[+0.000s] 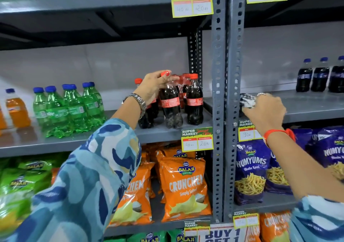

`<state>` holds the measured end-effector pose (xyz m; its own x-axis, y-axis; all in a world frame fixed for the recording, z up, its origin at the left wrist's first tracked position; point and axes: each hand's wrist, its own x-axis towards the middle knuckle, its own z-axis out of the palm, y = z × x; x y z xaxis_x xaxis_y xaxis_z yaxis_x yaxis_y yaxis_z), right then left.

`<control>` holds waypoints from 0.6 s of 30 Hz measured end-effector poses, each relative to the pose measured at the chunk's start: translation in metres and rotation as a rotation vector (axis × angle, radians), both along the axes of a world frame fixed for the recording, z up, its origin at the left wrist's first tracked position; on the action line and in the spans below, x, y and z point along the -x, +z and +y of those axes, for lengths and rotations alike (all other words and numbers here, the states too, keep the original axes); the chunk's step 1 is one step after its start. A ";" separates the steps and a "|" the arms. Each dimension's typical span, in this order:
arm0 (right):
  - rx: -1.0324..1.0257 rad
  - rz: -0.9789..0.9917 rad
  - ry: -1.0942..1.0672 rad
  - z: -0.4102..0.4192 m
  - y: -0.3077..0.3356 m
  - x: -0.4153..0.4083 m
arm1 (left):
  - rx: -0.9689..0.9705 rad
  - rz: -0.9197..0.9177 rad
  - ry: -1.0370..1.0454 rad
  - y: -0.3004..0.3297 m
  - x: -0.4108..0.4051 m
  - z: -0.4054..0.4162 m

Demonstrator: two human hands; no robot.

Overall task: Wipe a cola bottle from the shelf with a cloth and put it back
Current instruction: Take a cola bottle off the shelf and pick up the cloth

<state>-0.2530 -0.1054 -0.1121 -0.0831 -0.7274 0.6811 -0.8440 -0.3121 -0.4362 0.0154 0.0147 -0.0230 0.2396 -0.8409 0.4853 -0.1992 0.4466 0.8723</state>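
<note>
Closest to the camera are two sleeves in a blue and white print, one at the bottom left and one poking in at the bottom right corner. Just past them, on the lower shelf levels, sit orange chip bags in the middle bay, green bags off to the left and purple Numyums bags to the right of the grey slotted upright.

Next level up is where the action is. The left hand, with a metal watch on the wrist, is wrapped around the neck and shoulder of a cola bottle, fingers closed on it right below the red cap. The bottle's base looks to be on or just off the grey shelf, can't really tell which, at the front of a cluster of other cola bottles. The right hand, with a red thread on the wrist, is over on the neighbouring bay's shelf, fingers bunched around a black and white cloth.

Yellow price tags hang on the shelf edge. Farther left stand green soda bottles and an orange drink bottle. Far right at the back there are dark bottles with blue caps.
</note>
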 end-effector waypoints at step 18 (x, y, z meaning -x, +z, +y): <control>-0.636 -1.128 1.463 0.172 -0.097 -0.042 | 0.016 0.222 -0.184 -0.021 0.048 0.060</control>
